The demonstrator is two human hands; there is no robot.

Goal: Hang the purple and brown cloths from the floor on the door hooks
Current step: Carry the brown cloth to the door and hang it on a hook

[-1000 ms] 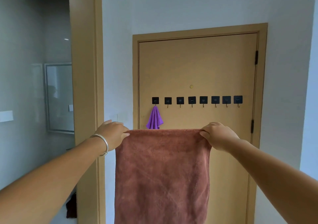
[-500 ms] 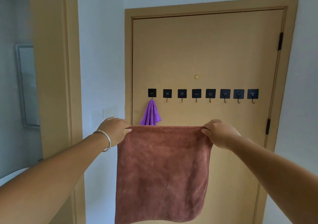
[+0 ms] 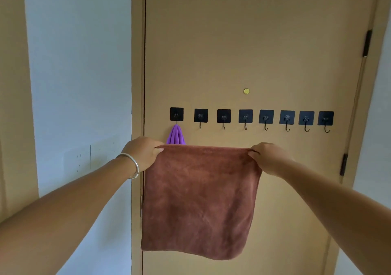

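A brown cloth [image 3: 201, 200] hangs spread out in front of the tan door [image 3: 254, 52], held up by its top edge. My left hand [image 3: 141, 152] pinches the top left corner and my right hand [image 3: 267, 157] pinches the top right corner. On the door, a row of several black square hooks [image 3: 245, 116] runs just above the cloth's top edge. The purple cloth [image 3: 175, 135] hangs from the leftmost hook [image 3: 176, 114]; its lower part is hidden behind the brown cloth.
A small round brass peephole [image 3: 246, 91] sits above the hooks. Black hinges [image 3: 367, 43] are on the door's right edge. A white wall [image 3: 80, 73] lies left of the door frame, with another tan frame [image 3: 14, 84] at the far left.
The view has closed in on the door, so the hooks look larger and nearer. Both hands keep holding the brown cloth's top corners, now closer under the hook row.
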